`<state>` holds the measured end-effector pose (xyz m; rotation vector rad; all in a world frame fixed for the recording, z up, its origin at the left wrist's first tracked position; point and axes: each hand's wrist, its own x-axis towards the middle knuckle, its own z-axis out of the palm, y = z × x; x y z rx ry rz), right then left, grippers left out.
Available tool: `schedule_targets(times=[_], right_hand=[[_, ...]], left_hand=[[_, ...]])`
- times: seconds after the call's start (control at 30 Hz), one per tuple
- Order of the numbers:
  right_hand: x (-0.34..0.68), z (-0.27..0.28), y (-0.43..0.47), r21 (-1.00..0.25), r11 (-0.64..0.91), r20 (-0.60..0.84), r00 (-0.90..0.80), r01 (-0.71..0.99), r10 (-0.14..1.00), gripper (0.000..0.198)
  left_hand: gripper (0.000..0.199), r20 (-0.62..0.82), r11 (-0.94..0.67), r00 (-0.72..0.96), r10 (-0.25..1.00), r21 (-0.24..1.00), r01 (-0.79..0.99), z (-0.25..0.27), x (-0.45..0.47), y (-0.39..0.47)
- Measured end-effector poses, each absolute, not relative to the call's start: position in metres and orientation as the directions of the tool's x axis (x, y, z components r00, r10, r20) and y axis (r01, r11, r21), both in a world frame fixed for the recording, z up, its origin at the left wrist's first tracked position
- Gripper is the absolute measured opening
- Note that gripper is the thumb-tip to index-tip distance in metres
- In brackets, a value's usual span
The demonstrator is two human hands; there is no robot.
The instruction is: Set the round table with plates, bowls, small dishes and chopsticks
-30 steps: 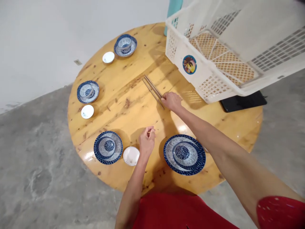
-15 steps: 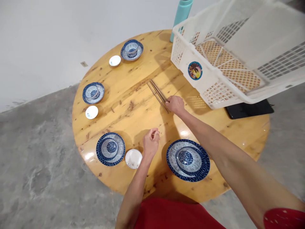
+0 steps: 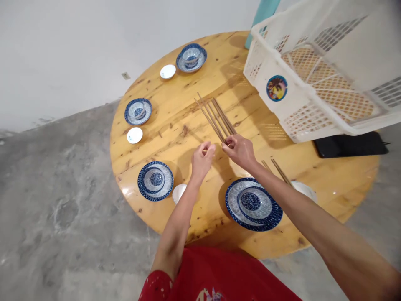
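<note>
My right hand (image 3: 239, 150), over the middle of the table, pinches the near ends of a pair of brown chopsticks (image 3: 211, 118) angled toward the far left. More chopsticks (image 3: 224, 116) lie beside them, their near ends at or under my fingers. Just left of it, my left hand (image 3: 201, 161) is closed, thumb against fingertips, with nothing visible in it. A blue-patterned plate with a bowl (image 3: 253, 204) sits near my body. Another plate with a bowl (image 3: 156, 181) stands to the left, and a small white dish (image 3: 179, 193) is partly hidden behind my left forearm.
A white plastic basket (image 3: 290, 106) stands at the right, with a black flat object (image 3: 351, 145) beneath its edge and a turquoise bottle (image 3: 261, 19) behind. Two more plate-and-bowl settings (image 3: 138, 111) with white dishes line the far left edge. Chopsticks (image 3: 282, 172) lie beyond my right forearm.
My right hand has drawn two chopsticks apart from the others and toward my left hand. My left hand's fingers have closed further. The view has shifted, showing chopsticks and a white dish by my right forearm.
</note>
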<state>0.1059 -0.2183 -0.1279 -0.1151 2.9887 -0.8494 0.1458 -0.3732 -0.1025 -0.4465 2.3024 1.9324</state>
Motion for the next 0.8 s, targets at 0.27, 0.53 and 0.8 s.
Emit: schedule_targets(times=[0.27,0.53,0.8], right_hand=[[0.167,-0.14,-0.253,-0.602,0.753,0.054,-0.955,-0.265,-0.293,0.018],[0.185,-0.14,-0.281,-0.539,0.773,0.024,-0.924,-0.334,-0.382,0.015],[0.217,-0.155,-0.296,-0.462,0.86,-0.125,-0.944,-0.215,-0.304,0.024]], left_hand=[[0.02,-0.034,0.32,-0.989,-0.145,0.944,-0.08,-0.076,0.153,-0.402],[0.019,0.149,0.55,-0.987,-0.064,0.83,0.089,-0.068,0.2,-0.417],[0.023,0.174,0.573,-0.985,-0.012,0.808,0.135,-0.09,0.233,-0.421]])
